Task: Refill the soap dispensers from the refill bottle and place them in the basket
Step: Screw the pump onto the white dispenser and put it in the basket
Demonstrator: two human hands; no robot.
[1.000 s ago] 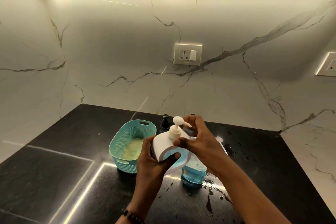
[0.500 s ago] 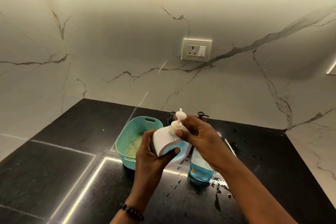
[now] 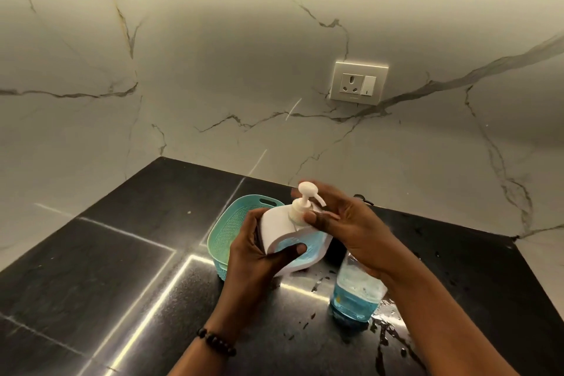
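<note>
White soap dispenser, pump being fitted, low in the centre of the frame.

The left hand wraps its body, held above the black bench; the right hand has its fingers pinched at the pump collar. I judge the cap is being screwed on. Next it wants tightening, then lowering into the teal basket just behind; the refill bottle stands lower right.

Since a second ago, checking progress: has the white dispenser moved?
Yes: the dispenser shifted slightly left, overlapping the basket more, clear of the blue bottle.
</note>
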